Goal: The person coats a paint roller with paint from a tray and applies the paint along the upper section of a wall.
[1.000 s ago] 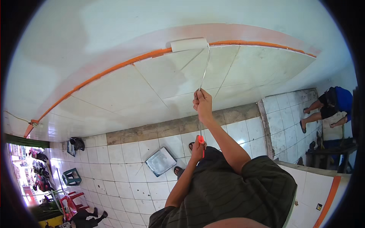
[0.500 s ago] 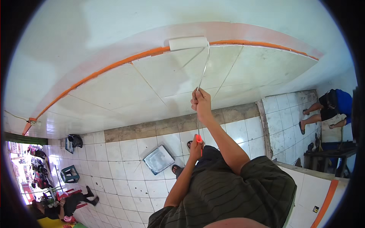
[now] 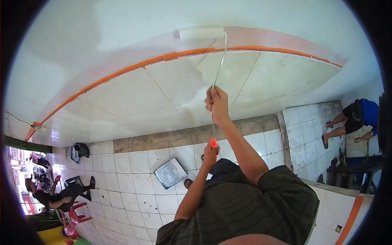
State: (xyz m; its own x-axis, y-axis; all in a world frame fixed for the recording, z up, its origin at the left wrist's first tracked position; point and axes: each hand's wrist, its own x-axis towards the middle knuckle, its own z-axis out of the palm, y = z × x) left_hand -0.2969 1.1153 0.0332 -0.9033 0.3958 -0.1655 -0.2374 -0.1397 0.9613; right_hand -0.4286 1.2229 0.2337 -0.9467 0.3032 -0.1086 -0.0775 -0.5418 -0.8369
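Gripping a red handle [image 3: 214,143], the left hand [image 3: 210,155] is being closed around it, with no gap showing. Beyond it, the right hand [image 3: 217,105] is clasping the metal rod [image 3: 220,67] with bent, closed fingers. Farther out than both hands, the white roller [image 3: 202,34] is lying against the pink band [image 3: 261,36] of the wall [image 3: 134,24], and an orange stripe [image 3: 163,58] is passing between roller and right hand. Left of the left hand, a flat tray [image 3: 170,173] is lying on the tiled floor [image 3: 130,188]. Much farther left, another person [image 3: 43,197] is appearing near a red chair [image 3: 70,229].
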